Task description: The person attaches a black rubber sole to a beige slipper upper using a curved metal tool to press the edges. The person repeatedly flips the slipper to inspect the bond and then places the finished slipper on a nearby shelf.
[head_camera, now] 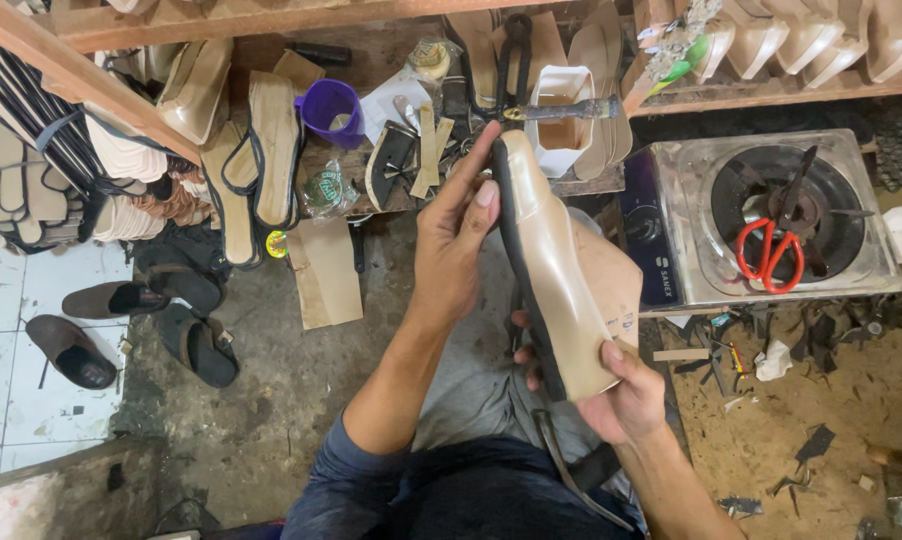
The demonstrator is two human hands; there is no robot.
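Observation:
I hold a beige sandal sole (556, 275) on edge in front of me, its black underside facing left. My right hand (611, 385) grips its near end from below. My left hand (456, 235) presses along the black edge near the far tip, fingers stretched upward. A dark strap (561, 455) hangs down from the sole over my lap.
A single-burner gas stove (691, 215) with red-handled scissors (771, 250) stands to the right. A purple cup (331, 108), a white tub (561, 110), a hammer (566, 110) and several soles lie on the low bench ahead. Dark slippers (186, 340) sit at left; scraps litter the floor at right.

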